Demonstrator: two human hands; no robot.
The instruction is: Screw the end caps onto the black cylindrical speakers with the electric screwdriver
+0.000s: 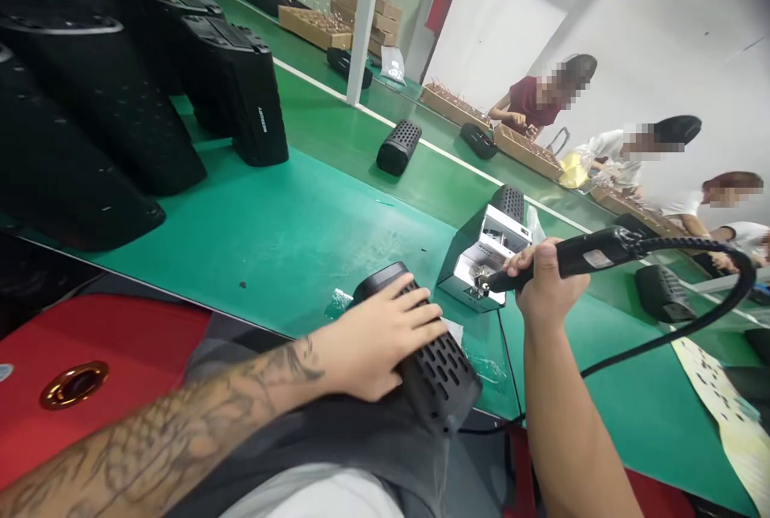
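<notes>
Firmly, right hand point(545, 281) grips screwdriver point(593, 252); left hand point(382, 337) steadies speaker point(436, 374).

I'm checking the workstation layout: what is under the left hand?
The left hand rests on a black perforated speaker housing at the green table edge. The housing's top under the palm is covered.

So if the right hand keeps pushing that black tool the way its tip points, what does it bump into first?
Most likely the small silver machine on the green table. The right hand holds the black tool with its tip aimed at the machine's front and nearly touching it, though depth is hard to judge.
</notes>
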